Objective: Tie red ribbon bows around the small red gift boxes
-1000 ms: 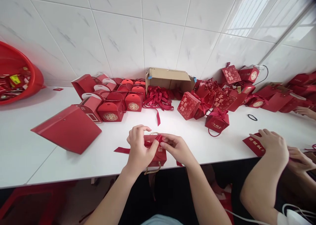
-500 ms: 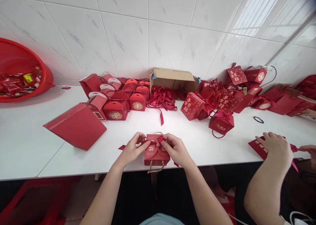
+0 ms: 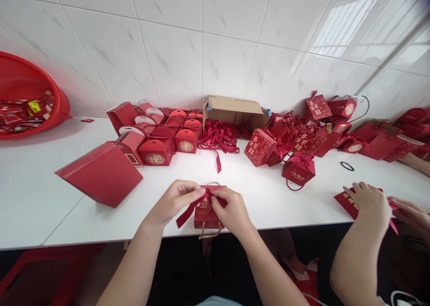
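A red tub [image 3: 63,102] of packets [image 3: 20,113] sits far left, then a large red box [image 3: 101,174] beside small boxes [image 3: 156,153]. My left hand [image 3: 171,204] pinches a ribbon [image 3: 188,213] over the gift box [image 3: 204,216], which lies at the worktop's [image 3: 161,180] near edge before me. My right hand [image 3: 235,209] grips that ribbon by its knot. Beyond are a bow-topped box [image 3: 298,171], a black band [image 3: 347,166] and a co-worker's hand [image 3: 371,203].

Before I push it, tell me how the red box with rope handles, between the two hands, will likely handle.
The red box will probably hold its shape: its faces look flat and its edges crisp. With those flat sides, it seems unlikely to roll. Its near rope handle, drooping at the table edge, would likely flex.
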Demonstrator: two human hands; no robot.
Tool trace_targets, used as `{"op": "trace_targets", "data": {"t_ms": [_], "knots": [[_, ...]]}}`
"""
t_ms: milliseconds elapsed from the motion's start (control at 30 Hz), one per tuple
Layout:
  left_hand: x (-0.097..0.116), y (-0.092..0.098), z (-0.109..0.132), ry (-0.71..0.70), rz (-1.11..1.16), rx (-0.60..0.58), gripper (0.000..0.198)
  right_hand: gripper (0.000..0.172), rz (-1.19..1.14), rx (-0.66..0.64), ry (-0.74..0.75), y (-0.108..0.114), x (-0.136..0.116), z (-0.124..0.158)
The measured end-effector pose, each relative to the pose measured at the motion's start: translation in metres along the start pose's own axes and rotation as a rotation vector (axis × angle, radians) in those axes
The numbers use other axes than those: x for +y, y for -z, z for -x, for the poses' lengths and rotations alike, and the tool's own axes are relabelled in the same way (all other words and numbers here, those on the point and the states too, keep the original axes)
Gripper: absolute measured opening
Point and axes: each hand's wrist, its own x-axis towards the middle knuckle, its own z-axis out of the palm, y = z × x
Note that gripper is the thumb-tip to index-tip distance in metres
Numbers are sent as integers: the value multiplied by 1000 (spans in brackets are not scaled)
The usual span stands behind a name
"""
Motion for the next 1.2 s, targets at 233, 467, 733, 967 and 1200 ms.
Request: {"op": "trace_targets", "data": {"t_ms": [233,467,733,967,1200], "knots": [[27,-19,-49,-20,73,-193,40,23,-52,21,6,4,4,0],[16,0,-48,-17,89,67,51,35,-43,-10,16,-4,3,-5],[-30,-3,-5,-40,-389,204,17,30,-156,7,-1,-3,4,-2],[-50,-17,6,-136,-211,289,14,15,-395,109,-115,-11,4,2],[-55,-23,7,-212,-290,304,5,10,-240,117,-2,-7,2,3]]}}
